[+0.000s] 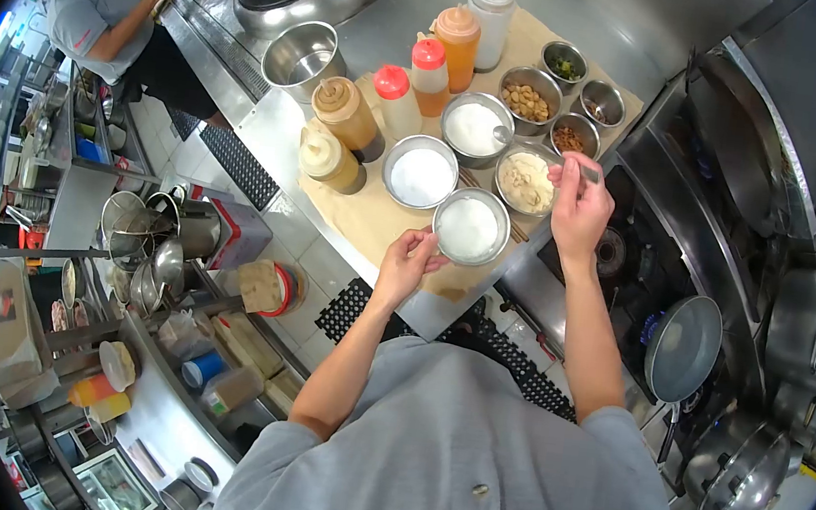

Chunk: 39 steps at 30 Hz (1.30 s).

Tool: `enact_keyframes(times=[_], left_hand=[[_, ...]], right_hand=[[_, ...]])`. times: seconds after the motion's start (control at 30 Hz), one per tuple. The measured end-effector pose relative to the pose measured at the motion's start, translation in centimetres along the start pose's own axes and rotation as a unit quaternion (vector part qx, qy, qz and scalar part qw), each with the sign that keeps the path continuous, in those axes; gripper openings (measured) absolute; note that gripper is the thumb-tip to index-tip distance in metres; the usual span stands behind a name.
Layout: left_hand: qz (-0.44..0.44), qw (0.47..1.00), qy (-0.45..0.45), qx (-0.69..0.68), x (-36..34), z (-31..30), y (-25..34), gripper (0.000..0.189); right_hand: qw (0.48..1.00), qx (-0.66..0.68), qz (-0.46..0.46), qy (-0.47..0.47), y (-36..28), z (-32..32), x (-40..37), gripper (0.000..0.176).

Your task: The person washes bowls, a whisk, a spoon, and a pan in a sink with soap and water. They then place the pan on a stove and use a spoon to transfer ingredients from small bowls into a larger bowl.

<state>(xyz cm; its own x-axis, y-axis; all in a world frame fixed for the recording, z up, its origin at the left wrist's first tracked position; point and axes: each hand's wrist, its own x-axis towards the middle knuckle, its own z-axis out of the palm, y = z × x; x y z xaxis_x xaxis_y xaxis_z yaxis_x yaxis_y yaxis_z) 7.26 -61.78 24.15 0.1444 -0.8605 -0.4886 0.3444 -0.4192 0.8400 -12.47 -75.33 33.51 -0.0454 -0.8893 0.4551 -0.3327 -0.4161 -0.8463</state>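
My left hand (410,265) pinches the near rim of a small steel bowl (469,228) of white powder. My right hand (580,202) grips a metal spoon (590,174) by its handle, over the right edge of a bowl of pale yellow paste (527,182); the spoon's head cannot be made out. Close by are two more steel bowls of white contents, one (421,173) to the left and one (473,127) farther back with a spoon in it. Wooden chopsticks (519,231) lie partly under the bowls.
Squeeze bottles (349,112) line the counter's left side, near a steel pot (302,57). Small ingredient bowls (530,98) stand at the back right. A pan (683,349) sits over a blue flame on the right. A co-worker (103,19) works at a wok, upper left.
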Motion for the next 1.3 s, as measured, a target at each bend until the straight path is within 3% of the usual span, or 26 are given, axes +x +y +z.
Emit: enact_keyframes(times=[0.27,0.37,0.5,0.63,0.77,1.03,1.23,1.3], left_hand=[[-0.003,0.992,0.065,0.104,-1.2,-6.2,-2.2,0.027],[0.016,0.944,0.134,0.301,-2.2,-6.4,-0.2,0.025],[0.195,0.871,0.167,0.42,-1.0,-7.0,-0.8,0.023],[0.223,0.783,0.122,0.567,-0.4,-6.6,-0.7,0.034],[0.195,0.749,0.114,0.622,-0.5,-6.1,-0.6,0.041],[0.173,0.76,0.087,0.621,-0.2,-6.2,-0.2,0.042],[0.143,0.754,0.056,0.639,0.1,-6.1,-0.3,0.046],[0.14,0.744,0.042,0.652,0.0,-6.2,-0.2,0.048]], right_hand=[[0.999,-0.04,-0.001,-0.003,1.0,2.3,2.2,0.01],[1.0,-0.024,-0.002,-0.001,1.0,2.2,2.6,0.011],[0.999,-0.028,-0.012,0.01,0.7,1.7,3.1,0.011],[1.0,-0.019,-0.01,0.01,0.2,1.0,2.9,0.011],[1.0,-0.009,-0.007,0.013,-0.4,0.1,2.6,0.011],[0.986,0.124,0.071,0.08,-1.3,-5.9,0.8,0.017],[0.973,0.075,0.134,0.173,-0.4,-14.6,-3.6,0.022],[0.976,0.059,0.15,0.147,0.5,-17.5,-5.9,0.022]])
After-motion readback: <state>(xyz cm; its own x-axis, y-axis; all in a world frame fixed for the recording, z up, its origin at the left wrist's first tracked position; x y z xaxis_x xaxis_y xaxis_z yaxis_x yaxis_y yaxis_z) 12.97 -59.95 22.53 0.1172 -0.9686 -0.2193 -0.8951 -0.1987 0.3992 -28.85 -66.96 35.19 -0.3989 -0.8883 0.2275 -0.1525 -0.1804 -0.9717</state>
